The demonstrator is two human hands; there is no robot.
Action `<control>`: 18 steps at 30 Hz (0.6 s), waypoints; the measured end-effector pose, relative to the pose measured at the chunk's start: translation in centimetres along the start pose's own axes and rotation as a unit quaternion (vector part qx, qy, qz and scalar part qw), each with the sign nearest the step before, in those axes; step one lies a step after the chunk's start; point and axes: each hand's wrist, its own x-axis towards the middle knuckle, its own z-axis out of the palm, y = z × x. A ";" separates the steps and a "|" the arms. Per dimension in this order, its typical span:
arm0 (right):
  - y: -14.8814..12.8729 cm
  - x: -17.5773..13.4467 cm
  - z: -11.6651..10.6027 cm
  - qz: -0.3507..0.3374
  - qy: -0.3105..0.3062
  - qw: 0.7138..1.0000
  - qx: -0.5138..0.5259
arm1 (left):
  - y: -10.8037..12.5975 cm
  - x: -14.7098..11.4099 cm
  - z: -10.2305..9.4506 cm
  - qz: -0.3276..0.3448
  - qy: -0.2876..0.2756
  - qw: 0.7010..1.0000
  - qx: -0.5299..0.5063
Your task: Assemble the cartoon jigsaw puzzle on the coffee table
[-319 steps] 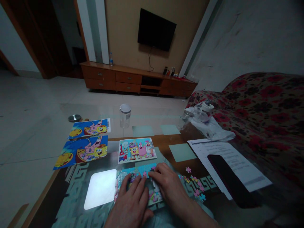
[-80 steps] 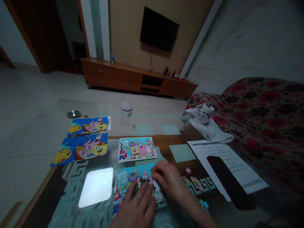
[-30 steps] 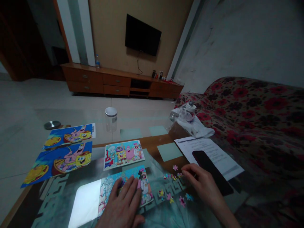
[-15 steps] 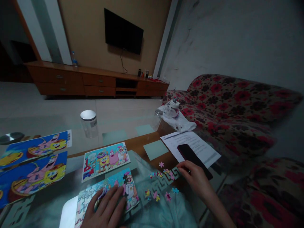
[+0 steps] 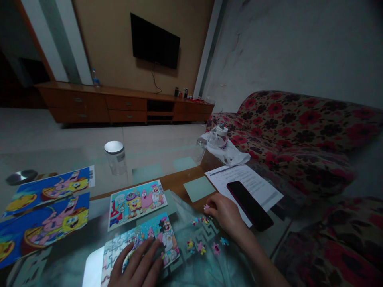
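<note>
Pressing flat, left hand (image 5: 137, 267) hides puzzle (image 5: 140, 247) middle; right hand (image 5: 226, 215) curled over loose pieces (image 5: 203, 247), grip unclear.

Dim, bluish room; glare patch on glass table (image 5: 89, 275), edges perhaps warped

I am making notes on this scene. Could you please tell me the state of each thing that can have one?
Jigsaw puzzle: partly assembled, one gap showing.
Loose pieces: scattered beside it.
Left hand: flat on puzzle.
Right hand: over loose pieces, grip unclear.
Jar: upright, lid on.
Phone: screen dark, on paper.
Television: off.
</note>
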 end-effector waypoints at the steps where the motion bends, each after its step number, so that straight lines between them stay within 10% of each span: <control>1: 0.0 0.2 0.2 0.008 0.001 1.000 -0.005 | -0.2 0.2 -0.3 0.010 -0.006 1.000 0.006; 18: 0.6 1.4 0.8 -0.040 -0.058 0.997 0.030 | -0.4 1.3 -1.4 0.029 -0.008 0.999 0.028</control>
